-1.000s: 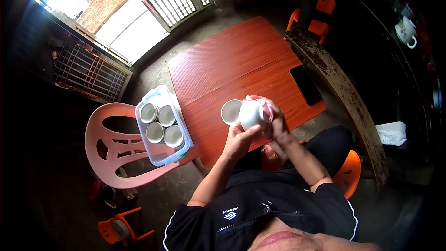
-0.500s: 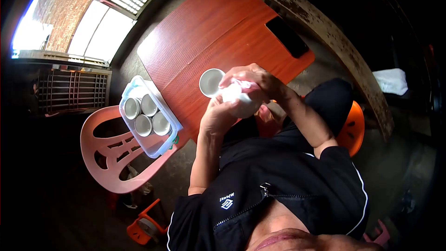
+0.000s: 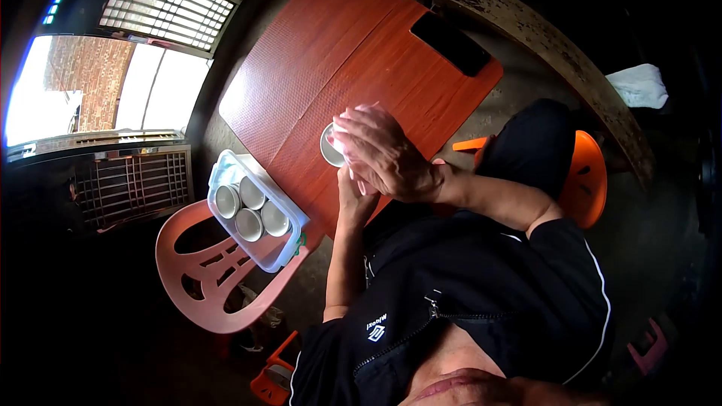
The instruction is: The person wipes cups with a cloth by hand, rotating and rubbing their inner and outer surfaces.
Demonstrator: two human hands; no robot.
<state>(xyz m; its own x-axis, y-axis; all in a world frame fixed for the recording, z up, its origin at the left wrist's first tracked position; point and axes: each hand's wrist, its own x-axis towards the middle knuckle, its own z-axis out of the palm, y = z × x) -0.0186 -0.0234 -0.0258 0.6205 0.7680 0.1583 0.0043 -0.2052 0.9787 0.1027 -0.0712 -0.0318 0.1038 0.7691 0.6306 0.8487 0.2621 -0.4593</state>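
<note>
My right hand [image 3: 387,154] lies over the front of my left hand [image 3: 357,199], its fingers curved round a pinkish-white cloth [image 3: 342,122]. Below it, my left hand is closed on a white cup, which is now mostly hidden behind the right hand and the cloth. Another white cup [image 3: 328,149] stands on the red-brown table [image 3: 301,68] just beyond my hands, partly covered by them. To the left, a translucent bluish plastic tub [image 3: 269,262] holds several white cups [image 3: 249,224], open side up.
The tub rests on a pink plastic chair [image 3: 214,319] against the table's left edge. A black phone [image 3: 451,43] lies at the far right of the table. Past it runs a worn wooden bench [image 3: 526,22]. An orange chair [image 3: 590,188] is at my right; a white towel [image 3: 638,86] lies further out.
My right hand has swung left and up over the cup with the cloth, hiding the cup that showed before. The whole view has shifted slightly with my head.
</note>
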